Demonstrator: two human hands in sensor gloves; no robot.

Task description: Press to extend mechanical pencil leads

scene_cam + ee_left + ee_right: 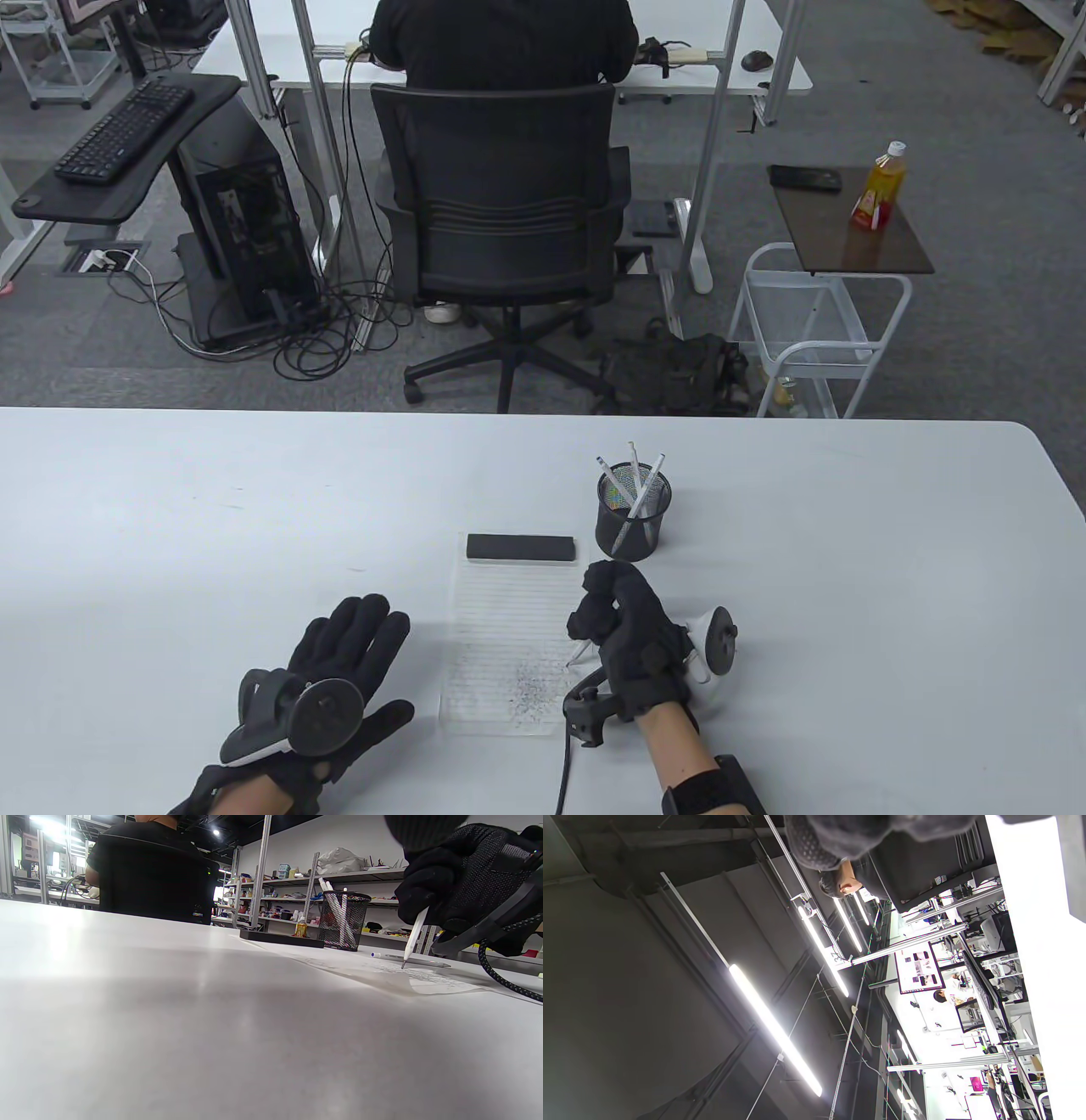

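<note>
Flat on the white table (170, 526) nearest the camera, the black-gloved left hand (339, 671) lies spread, holding nothing, left of the lined paper sheet (509, 645). Over that sheet the right hand (628, 637) grips a white mechanical pencil (579, 652). From the left wrist view its tip (403, 964) touches paper; pressing there could snap lead. Right wrist view shows only ceiling.

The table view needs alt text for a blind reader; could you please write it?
The right hand holds a white mechanical pencil tip-down over a lined sheet. The left hand rests flat on the white table; a mesh cup holds more pencils.
</note>
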